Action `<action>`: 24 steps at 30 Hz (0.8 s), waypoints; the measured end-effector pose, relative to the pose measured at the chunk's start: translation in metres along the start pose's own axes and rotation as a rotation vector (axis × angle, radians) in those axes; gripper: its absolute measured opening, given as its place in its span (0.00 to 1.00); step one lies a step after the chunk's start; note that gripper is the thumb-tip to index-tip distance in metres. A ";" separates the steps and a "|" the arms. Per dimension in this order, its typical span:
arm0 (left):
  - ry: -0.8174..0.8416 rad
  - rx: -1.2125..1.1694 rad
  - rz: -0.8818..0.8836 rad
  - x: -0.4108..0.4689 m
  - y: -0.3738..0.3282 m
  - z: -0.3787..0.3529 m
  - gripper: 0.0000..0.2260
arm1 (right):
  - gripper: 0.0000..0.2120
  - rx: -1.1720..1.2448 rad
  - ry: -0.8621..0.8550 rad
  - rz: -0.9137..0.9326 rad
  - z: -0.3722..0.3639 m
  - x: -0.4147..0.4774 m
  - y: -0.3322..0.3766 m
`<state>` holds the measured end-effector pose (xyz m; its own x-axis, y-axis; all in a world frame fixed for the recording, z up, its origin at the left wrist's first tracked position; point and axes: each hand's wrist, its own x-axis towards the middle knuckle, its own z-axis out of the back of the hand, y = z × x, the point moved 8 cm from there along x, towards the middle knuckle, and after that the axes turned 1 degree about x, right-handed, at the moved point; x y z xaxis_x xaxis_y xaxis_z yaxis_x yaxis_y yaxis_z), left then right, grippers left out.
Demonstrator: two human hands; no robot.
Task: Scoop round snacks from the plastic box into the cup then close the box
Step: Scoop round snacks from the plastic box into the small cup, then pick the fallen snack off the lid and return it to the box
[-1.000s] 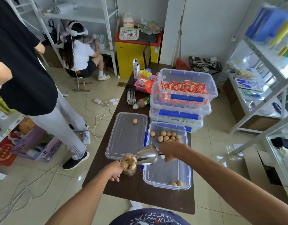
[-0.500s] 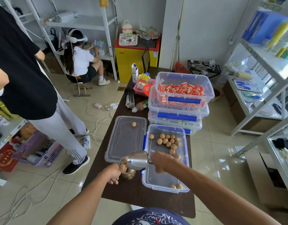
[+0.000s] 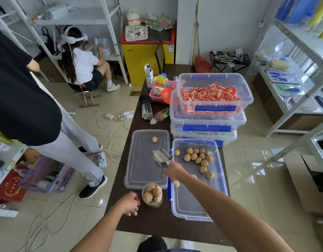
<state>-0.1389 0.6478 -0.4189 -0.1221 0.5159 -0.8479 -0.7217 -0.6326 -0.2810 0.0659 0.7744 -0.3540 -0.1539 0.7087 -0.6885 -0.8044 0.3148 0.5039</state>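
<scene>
A clear cup (image 3: 152,195) filled with round brown snacks stands on the dark table (image 3: 153,222) near its front edge. My left hand (image 3: 129,203) rests just left of the cup, fingers curled, apart from it. My right hand (image 3: 173,172) grips a metal scoop (image 3: 162,157), held empty above the gap between lid and box. The open plastic box (image 3: 219,180) with blue latches holds several round snacks (image 3: 198,157) at its far end. Its lid (image 3: 147,160) lies flat to the left, with one snack (image 3: 154,139) on it.
Three stacked clear boxes (image 3: 209,113) of red packets stand behind the open box. A bottle (image 3: 159,116), a pink tray (image 3: 161,91) and cartons crowd the table's far end. One person stands at the left (image 3: 29,99); another crouches by the shelves (image 3: 82,68). Cables lie on the floor.
My right hand lifted the scoop away from the cup's mouth and swung it back toward the box. My left hand let go of the cup, which now stands alone.
</scene>
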 end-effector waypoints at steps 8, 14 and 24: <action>0.026 0.028 -0.010 0.050 0.002 0.051 0.12 | 0.07 0.093 -0.015 -0.150 -0.011 0.065 0.028; 0.027 0.029 -0.081 0.086 -0.021 0.082 0.13 | 0.13 0.120 -0.067 -0.204 -0.017 0.084 0.032; 0.042 0.022 -0.173 0.136 -0.054 0.102 0.13 | 0.14 0.067 -0.151 -0.223 -0.008 0.105 0.020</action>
<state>-0.1858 0.8110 -0.4729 0.0330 0.5912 -0.8059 -0.7445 -0.5234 -0.4144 0.0291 0.8495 -0.4202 0.1142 0.7020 -0.7030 -0.7681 0.5112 0.3857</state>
